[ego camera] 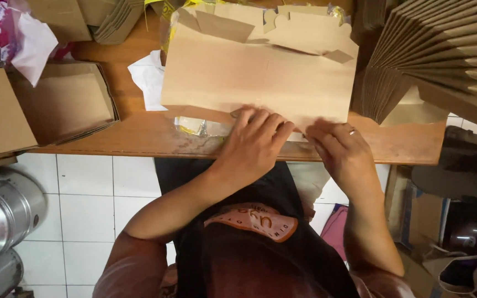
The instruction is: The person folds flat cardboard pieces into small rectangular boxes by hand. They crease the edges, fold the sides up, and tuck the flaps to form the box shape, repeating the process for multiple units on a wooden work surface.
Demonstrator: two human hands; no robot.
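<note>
While I look down from the head camera, the wooden table [139, 135] fills the upper half of the view, and I place everything else from it. On its right end leans a fanned stack of flat blanks [437, 55]; on its left end sit open brown boxes [62, 99]. Flat across its middle lies the carton blank [249, 72], its cut flaps at the far edge and its near edge close to the table's front. White paper [147, 77] pokes out from under the blank's left side, and clear crinkled plastic [200, 128] shows beneath its near edge.

My left hand [255, 140] lies palm down on the blank's near edge, fingers spread and pressing, clamped on nothing. My right hand [340, 146], ring on one finger, presses just beside it, fingers bent against the same edge; whether they pinch the card I cannot tell.

I judge the risk is a crooked crease: the plastic underneath could let the blank slide under uneven pressure.
</note>
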